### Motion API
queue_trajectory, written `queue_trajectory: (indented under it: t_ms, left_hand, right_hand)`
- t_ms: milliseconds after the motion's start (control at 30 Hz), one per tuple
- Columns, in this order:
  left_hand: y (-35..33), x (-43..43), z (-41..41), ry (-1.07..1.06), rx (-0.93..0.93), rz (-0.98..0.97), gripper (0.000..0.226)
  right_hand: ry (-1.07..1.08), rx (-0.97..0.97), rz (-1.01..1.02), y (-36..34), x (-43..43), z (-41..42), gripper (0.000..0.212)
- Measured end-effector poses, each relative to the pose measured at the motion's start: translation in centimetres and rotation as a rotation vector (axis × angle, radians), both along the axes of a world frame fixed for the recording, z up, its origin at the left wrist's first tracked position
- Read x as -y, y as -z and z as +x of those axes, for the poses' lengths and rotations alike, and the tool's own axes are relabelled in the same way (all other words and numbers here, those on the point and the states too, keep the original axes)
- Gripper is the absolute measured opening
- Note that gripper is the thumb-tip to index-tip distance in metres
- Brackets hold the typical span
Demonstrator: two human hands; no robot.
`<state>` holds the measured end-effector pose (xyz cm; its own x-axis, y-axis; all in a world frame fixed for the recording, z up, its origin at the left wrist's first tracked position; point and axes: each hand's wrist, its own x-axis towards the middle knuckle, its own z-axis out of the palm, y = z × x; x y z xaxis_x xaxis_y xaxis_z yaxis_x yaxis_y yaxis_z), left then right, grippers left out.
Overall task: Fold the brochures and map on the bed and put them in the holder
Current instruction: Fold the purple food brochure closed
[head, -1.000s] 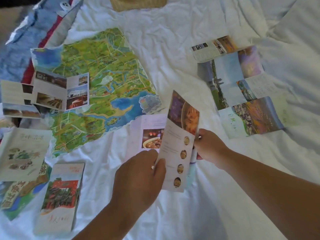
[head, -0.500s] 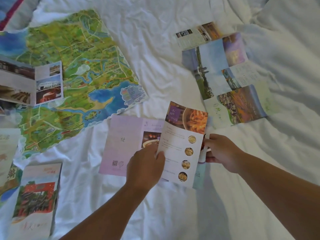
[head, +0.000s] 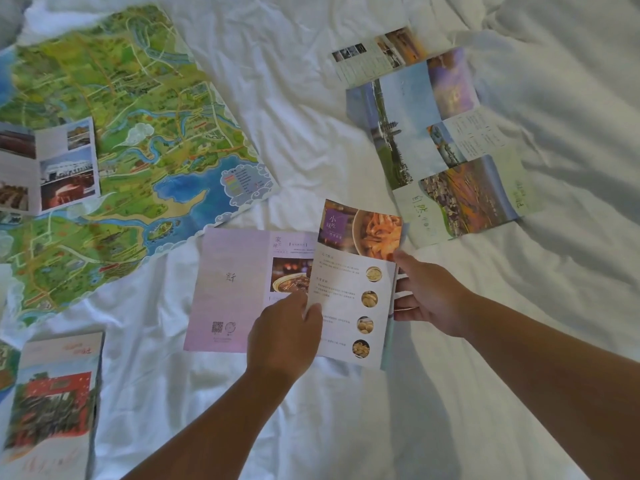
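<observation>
Here my left hand (head: 284, 337) pinches the inner edge of the white flap folded over the pale purple paper food brochure (head: 235, 289), and my right hand (head: 429, 296) grips the outer fold, thumb on top, fingers curled beneath. It lies on the rumpled white bed sheet (head: 311, 98), just beside the green illustrated paper map (head: 121, 150)

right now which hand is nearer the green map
Left. The left hand pinches the food brochure just right of the map; the right hand holds the brochure's far edge, farther away.
</observation>
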<state>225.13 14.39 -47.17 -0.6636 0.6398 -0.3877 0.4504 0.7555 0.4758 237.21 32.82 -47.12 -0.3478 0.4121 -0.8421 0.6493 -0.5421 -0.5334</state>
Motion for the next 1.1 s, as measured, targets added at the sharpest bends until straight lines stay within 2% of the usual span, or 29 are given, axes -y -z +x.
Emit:
queue_trajectory:
  t_ms: [167, 300, 633, 767, 900, 967, 1100]
  left_hand:
    - [0.3, -0.2, 0.9, 0.035, 0.028, -0.003, 0.025]
    - [0.4, -0.1, 1.2, 0.049, 0.066, 0.025, 0.010]
    - [0.3, 0.4, 1.2, 0.013, 0.140, 0.073, 0.029]
    - [0.8, 0.9, 0.2, -0.016, 0.119, 0.021, 0.026]
    - [0.8, 0.8, 0.1, -0.005, 0.107, 0.003, 0.024]
    - [0.6, 0.8, 0.5, 0.022, 0.161, 0.016, 0.028]
    - [-0.5, 0.6, 2.3, 0.087, 0.332, 0.122, 0.054]
  right_hand:
    - [-0.083, 0.009, 0.134, 0.2, 0.2, -0.1, 0.016]
    - [-0.096, 0.033, 0.200, 0.0, -0.3, -0.1, 0.015]
    - [-0.034, 0.050, 0.272, -0.6, -2.9, 2.6, 0.014]
    - [-0.025, 0.145, 0.355, -0.9, -4.5, 4.5, 0.019]
    - [-0.031, 0.151, 0.341, -1.1, -4.5, 5.0, 0.015]
    - [-0.025, 0.131, 0.330, -1.1, -4.1, 4.7, 0.014]
    - [-0.043, 0.066, 0.315, -1.1, -2.7, 3.0, 0.013]
